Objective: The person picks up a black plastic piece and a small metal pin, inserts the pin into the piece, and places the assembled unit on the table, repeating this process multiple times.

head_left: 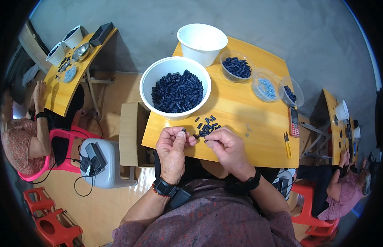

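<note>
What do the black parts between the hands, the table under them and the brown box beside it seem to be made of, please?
Black parts: probably plastic or rubber, fairly dull; even dark colour with faint highlights.
Table: wood or wood-look laminate, lightly glossy; yellow-brown streaks and soft reflections.
Box: likely cardboard, matte; plain brown with a thin folded flap.

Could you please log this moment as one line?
left hand: pinching small black piece | right hand: pinch closed, contents unclear | loose black pieces: on yellow table
</note>
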`<state>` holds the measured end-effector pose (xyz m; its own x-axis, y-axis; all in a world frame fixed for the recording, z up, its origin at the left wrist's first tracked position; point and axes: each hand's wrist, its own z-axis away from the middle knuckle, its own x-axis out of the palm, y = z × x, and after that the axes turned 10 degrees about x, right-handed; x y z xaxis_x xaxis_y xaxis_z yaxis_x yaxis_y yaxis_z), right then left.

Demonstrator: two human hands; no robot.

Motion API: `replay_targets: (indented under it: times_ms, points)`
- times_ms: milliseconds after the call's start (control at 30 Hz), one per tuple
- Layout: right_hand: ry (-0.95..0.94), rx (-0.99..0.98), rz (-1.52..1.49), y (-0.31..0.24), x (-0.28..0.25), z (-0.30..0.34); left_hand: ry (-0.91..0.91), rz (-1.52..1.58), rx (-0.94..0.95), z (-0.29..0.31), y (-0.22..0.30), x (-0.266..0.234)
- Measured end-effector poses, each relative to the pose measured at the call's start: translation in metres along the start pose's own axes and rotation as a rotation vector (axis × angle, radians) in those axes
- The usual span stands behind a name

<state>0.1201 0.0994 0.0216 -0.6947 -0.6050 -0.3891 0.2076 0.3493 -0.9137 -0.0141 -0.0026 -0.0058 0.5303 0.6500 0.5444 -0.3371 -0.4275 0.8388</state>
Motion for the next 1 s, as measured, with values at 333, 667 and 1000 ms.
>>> replay_targets:
  times_ms: [333,667,1000]
  points:
    - [-0.001,0.323,-0.406,-0.003,-0.01,0.008,-0.029,0.009,0.028,0.003,0.004,0.004]
    - [0.017,0.029,-0.084,-0.01,-0.025,0.006,-0.307,0.033,-0.273,0.016,0.01,0.015]
    - [0.021,0.022,-0.096,-0.012,-0.024,0.007,-0.324,0.017,-0.307,0.017,0.009,0.015]
